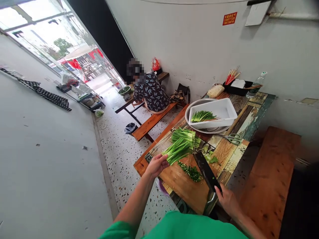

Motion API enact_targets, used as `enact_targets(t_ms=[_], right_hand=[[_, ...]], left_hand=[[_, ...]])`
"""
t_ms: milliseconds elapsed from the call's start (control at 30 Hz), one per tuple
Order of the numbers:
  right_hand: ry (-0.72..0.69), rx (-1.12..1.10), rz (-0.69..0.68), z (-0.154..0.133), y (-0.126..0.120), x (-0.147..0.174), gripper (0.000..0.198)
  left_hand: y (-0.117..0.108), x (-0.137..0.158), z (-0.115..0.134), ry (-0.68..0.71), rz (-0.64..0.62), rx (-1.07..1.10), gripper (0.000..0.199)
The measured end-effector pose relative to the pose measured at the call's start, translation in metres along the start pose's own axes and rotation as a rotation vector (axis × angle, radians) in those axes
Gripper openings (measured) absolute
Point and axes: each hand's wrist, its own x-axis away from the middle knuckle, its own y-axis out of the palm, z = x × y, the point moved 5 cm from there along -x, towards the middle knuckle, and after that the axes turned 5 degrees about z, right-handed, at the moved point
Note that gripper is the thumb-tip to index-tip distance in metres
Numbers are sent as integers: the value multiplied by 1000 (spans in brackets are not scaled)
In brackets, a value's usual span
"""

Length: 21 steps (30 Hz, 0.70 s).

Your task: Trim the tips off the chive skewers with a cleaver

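Holding a bundle of green stalks (177,151), the left grip (157,166) is curled around its near end, above the cutting board's (183,186) far left part. The right grip (227,196) is closed on the handle of a dark, broad-bladed knife (205,170). The bundle's long axis slants from the left grip up and to the right, its far end near the knife's front end; which end carries the roots is hard to tell. The knife's long axis slants the other way, from the right grip forward and left, over the board's right side. Chopped green bits (191,172) lie between the two grips, and bare wood opens out nearer the person. A second pile of stalks (185,134) lies just past the bundle, with leaf scraps (211,158) to its right. Farther out on the counter (228,153), scissors (233,138) rest near its right edge, leaving some bare planks around them. Behind, a white tub (228,111) of stalks sits in a metal basin (186,116).
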Motion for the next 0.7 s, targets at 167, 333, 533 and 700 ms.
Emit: enact_targets(t_ms=[167, 333, 533, 700], right_hand=[[-50, -61, 92, -6, -7, 2, 63], [-111, -89, 80, -7, -11, 0, 54], [-157, -49, -34, -8, -16, -13, 50], [-137, -39, -105, 5, -18, -18, 48]], left_hand=[[137, -52, 75, 45, -140, 104, 23], [243, -128, 105, 28, -37, -14, 16], [282, -194, 94, -1, 74, -260, 8], [257, -205, 92, 87, 187, -487, 22]])
